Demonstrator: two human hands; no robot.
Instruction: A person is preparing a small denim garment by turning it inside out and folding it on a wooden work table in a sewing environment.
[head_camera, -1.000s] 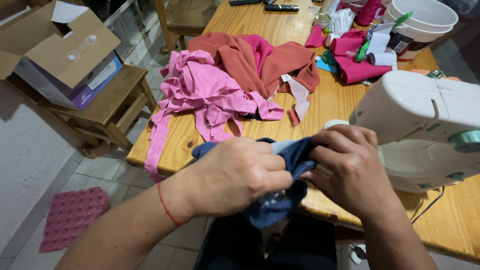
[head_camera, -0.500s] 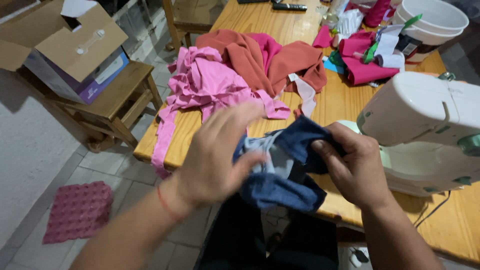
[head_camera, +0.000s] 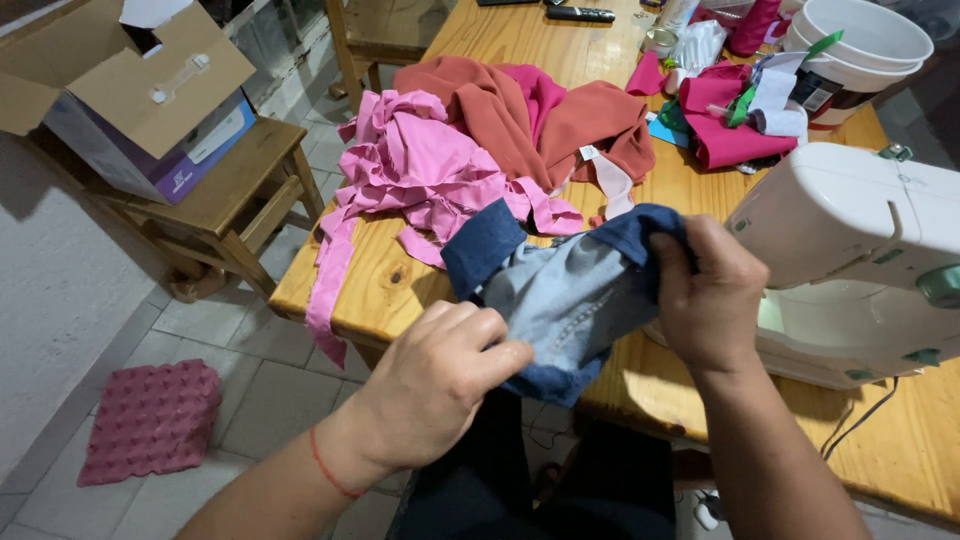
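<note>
Two hands hold one piece of denim above the near edge of the wooden surface, and nothing of it lies under the needle yet, so any stitching looks to be ahead.

The white sewing machine stands at three o'clock from the cloth, its bed bare as far as can be seen. At twelve o'clock lies a heap of pink fabric with a rust-coloured garment across it, one pink strip hanging over the edge; these seem untouched. A white bucket sits at one o'clock, with folded magenta pieces beside it.

The denim piece, dark blue outside and pale inside, is spread open between the hands. The right hand has its grip closed on the upper corner at two o'clock. The left hand pinches the lower edge at seven o'clock, thumb pressed against the fingers. My judgement: the piece is being turned or inspected, an early step.
</note>
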